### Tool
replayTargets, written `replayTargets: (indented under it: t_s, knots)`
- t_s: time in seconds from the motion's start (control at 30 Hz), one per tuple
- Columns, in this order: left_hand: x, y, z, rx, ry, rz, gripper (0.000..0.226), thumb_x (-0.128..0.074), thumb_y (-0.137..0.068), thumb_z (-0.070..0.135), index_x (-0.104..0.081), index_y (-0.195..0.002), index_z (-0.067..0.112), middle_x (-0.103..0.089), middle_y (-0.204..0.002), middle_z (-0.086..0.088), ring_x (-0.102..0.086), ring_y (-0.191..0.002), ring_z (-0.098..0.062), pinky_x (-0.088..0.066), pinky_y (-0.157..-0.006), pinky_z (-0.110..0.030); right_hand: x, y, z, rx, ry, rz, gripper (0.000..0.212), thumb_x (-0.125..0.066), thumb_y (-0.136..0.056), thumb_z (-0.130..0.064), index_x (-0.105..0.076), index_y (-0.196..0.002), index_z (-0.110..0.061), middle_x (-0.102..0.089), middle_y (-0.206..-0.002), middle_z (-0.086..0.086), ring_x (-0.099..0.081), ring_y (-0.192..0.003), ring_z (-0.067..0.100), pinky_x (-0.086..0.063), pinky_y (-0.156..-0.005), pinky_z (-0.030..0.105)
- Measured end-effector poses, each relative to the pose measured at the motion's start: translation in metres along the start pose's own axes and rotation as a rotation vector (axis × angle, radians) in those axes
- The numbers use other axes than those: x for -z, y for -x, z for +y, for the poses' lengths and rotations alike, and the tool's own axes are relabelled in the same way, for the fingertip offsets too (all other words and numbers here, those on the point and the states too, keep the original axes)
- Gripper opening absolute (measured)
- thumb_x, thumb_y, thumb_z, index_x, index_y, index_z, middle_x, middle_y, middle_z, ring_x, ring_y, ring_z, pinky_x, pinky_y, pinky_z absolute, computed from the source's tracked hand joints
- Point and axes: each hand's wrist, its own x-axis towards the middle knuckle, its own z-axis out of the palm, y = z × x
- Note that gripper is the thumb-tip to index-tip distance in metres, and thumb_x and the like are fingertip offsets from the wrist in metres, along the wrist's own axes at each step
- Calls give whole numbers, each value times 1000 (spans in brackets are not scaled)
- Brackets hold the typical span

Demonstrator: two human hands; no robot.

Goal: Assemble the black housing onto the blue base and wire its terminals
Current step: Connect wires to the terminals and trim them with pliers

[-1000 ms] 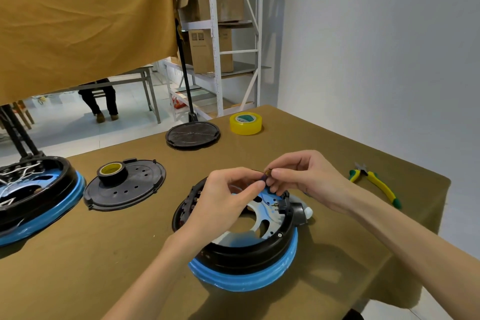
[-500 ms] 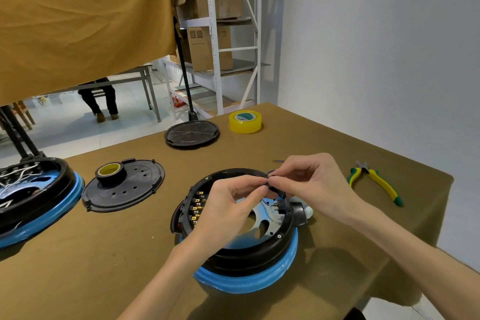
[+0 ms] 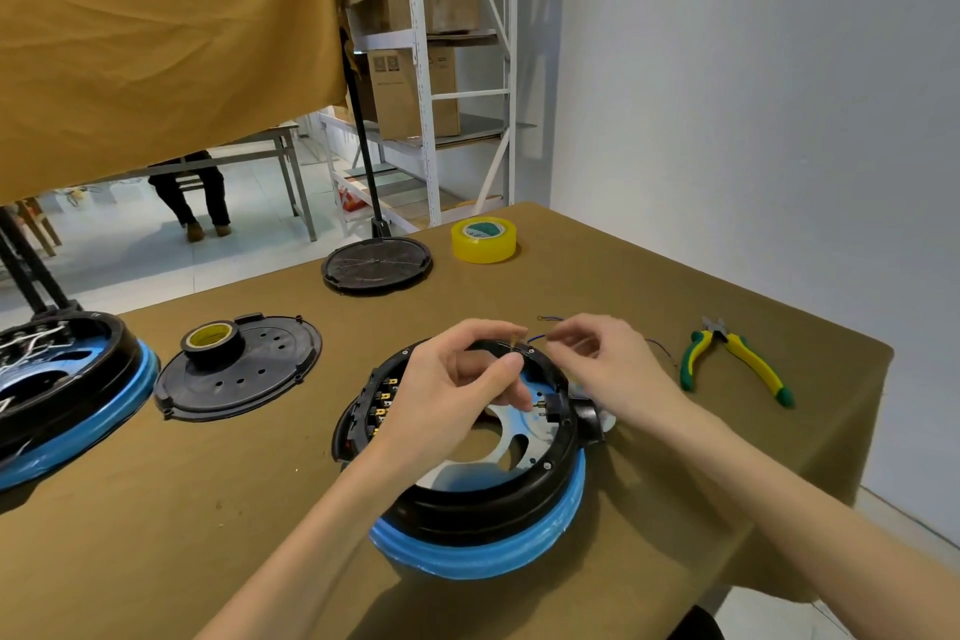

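Note:
The black ring housing [image 3: 498, 499] sits on the blue base [image 3: 498, 556] in the middle of the table. Brass terminals [image 3: 384, 400] line its inner left wall. Both hands hover over its far rim. My left hand [image 3: 457, 379] pinches a small brass connector between thumb and forefinger. My right hand [image 3: 608, 369] pinches a thin blue wire [image 3: 535, 339] whose ring end pokes out toward the left hand. A second thin wire [image 3: 662, 348] trails on the table to the right of that hand.
Yellow-green pliers [image 3: 737, 364] lie at the right. A yellow tape roll [image 3: 483, 239] and a black disc [image 3: 376, 265] sit at the far edge. A black cover [image 3: 254, 379] carrying a tape roll [image 3: 212, 340] lies left, beside another wired assembly [image 3: 57, 390].
The hands, pinched together over the far rim a second ago, have drawn slightly apart. The blue wire now shows between them.

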Motion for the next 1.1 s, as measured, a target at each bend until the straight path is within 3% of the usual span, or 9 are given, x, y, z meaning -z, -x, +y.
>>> replayTargets:
  t_s: [0.1,0.2,0.3,0.47,0.53,0.63,0.73,1.1]
  knots:
    - [3,1,-3,41,-34,-33,9,-64,-100,9,-71,-103,14,-72,-71,-11,-69,-66,-22,-59,-69,-33,-11,7,11,-27,34,-161,28,-66,-98,-38,-68,-122,-24,-70,-110,-9,-67,-94,6,-55,-88,33]
    - [10,-3,-4,18,-317,-123,12,-68,-99,17,-77,-98,24,-71,-68,-1,-65,-65,-9,-52,-66,-19,-11,9,15,13,24,-170,27,-62,-101,-37,-69,-123,-24,-72,-108,-12,-68,-90,3,-56,-80,29]
    - [18,-11,0,43,-513,-185,11,-71,-96,25,-80,-96,32,-74,-73,8,-64,-65,-3,-48,-63,-13,-10,7,16,39,19,-195,28,-59,-103,-34,-69,-126,-23,-72,-110,-12,-66,-90,3,-52,-80,28]
    - [24,-23,0,120,-696,-240,10,-79,-89,27,-83,-92,36,-71,-86,15,-66,-73,-13,-50,-62,-16,-15,10,24,42,-51,-155,16,-60,-102,-35,-69,-115,-34,-72,-89,-15,-64,-70,-4,-43,-62,13]
    - [19,-26,-4,152,-741,-272,7,-79,-89,31,-83,-89,37,-73,-81,14,-67,-72,-10,-54,-65,-19,-18,10,25,48,-52,-130,13,-60,-102,-36,-67,-113,-38,-72,-89,-15,-66,-77,-3,-45,-63,11]
    - [8,-24,-12,166,-872,-289,6,-77,-89,36,-82,-86,36,-74,-78,13,-67,-75,-5,-61,-75,-34,-19,10,26,47,-52,-121,10,-60,-102,-36,-65,-109,-41,-71,-89,-15,-65,-81,-2,-46,-65,11]
    - [0,-18,-21,139,-905,-272,10,-72,-94,35,-81,-94,34,-70,-82,14,-64,-75,-4,-60,-77,-37,-20,10,27,53,-55,-123,10,-59,-102,-35,-64,-110,-39,-69,-89,-17,-63,-83,-6,-44,-66,8]
    - [1,-14,-26,108,-871,-178,16,-64,-99,37,-78,-101,30,-65,-85,16,-62,-77,-5,-58,-80,-41,-26,11,32,8,-105,-118,14,-57,-103,-37,-64,-115,-34,-67,-99,-13,-63,-90,3,-47,-76,21]
